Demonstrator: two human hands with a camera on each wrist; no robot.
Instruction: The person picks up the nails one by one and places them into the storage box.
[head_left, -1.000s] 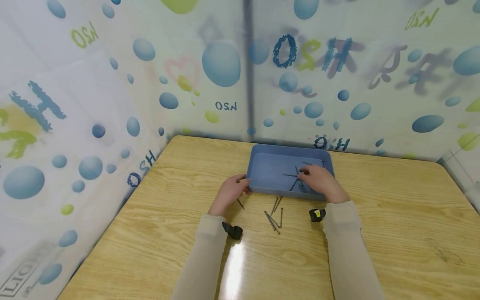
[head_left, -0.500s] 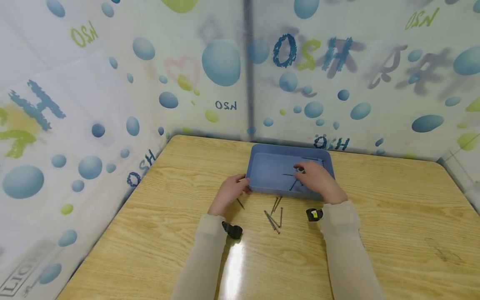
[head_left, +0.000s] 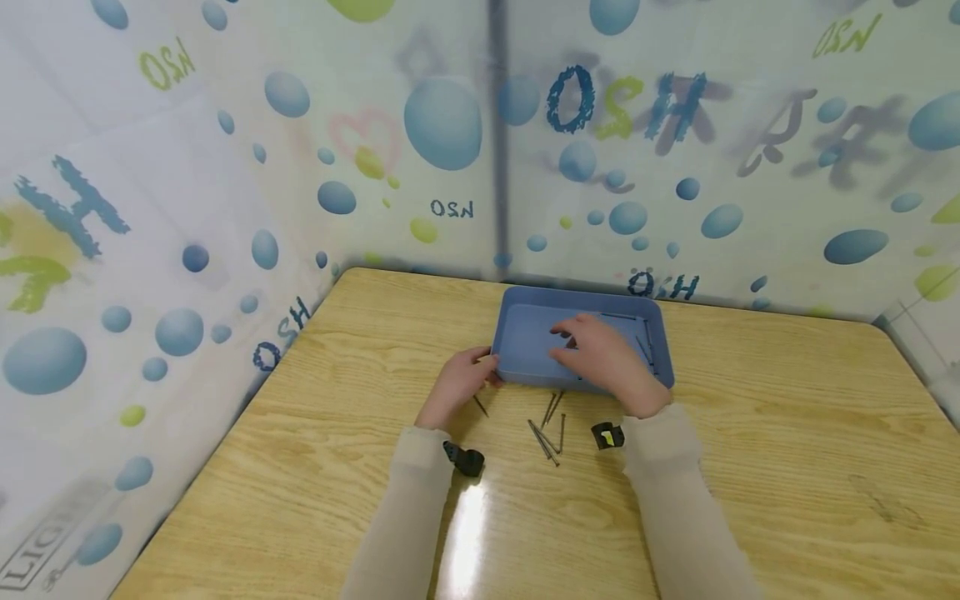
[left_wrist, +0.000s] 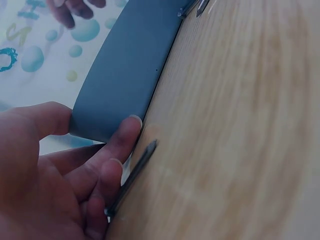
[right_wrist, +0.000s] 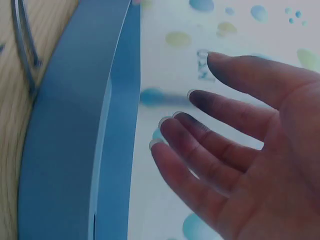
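Note:
A shallow blue tray (head_left: 525,329) lies on the table. My left hand (head_left: 459,385) grips its near left corner; in the left wrist view the thumb lies at the rim and fingers (left_wrist: 127,132) touch the outer wall. Beside those fingers a dark nail (left_wrist: 132,177) rests on the wood. Over the tray's middle hovers my right hand (head_left: 606,357), its fingers loosely spread with nothing between them, as the right wrist view also shows. Several nails (head_left: 645,350) lie in the tray's right part; others there are hidden beneath the hand.
In front of the tray several loose nails (head_left: 546,440) lie on the wooden table (head_left: 795,450). A patterned wall covering (head_left: 450,242) stands directly behind the table and along its left side. Both wrists wear small black cameras.
The right hand has moved left across the tray from the nails to its middle, and its fingers have spread. More nails at the tray's right are uncovered. The left hand stays at the corner.

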